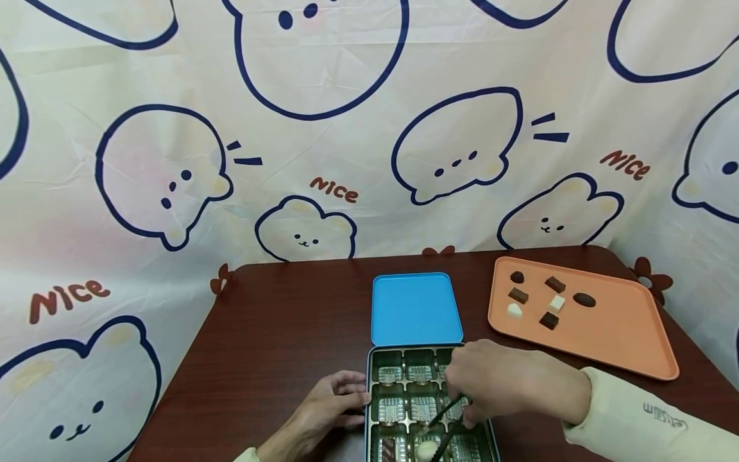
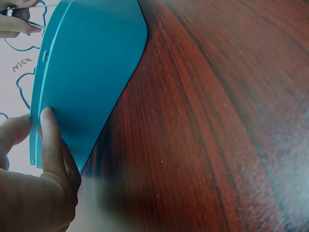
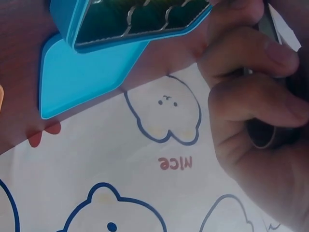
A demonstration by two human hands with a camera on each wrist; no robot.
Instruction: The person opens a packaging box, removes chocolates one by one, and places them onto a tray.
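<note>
A blue tin (image 1: 367,410) holds a gold divided insert with several square compartments. My left hand (image 1: 329,407) rests against the tin's left side; in the left wrist view its fingertips press on the outer blue wall (image 2: 91,67) near the rim. My right hand (image 1: 491,378), above the tin's right side, grips dark tongs (image 1: 447,414) that point down into the insert. The tongs' tips are at a white round chocolate (image 1: 427,450) in a front middle compartment; whether they squeeze it I cannot tell. A brown striped chocolate (image 1: 388,449) lies in the compartment left of it.
A blue lid (image 1: 416,308) lies flat just behind the tin. At the right back is an orange tray (image 1: 623,333) with several chocolates, brown and white. A patterned cloth (image 1: 369,147) hangs behind the dark wooden table (image 1: 277,333).
</note>
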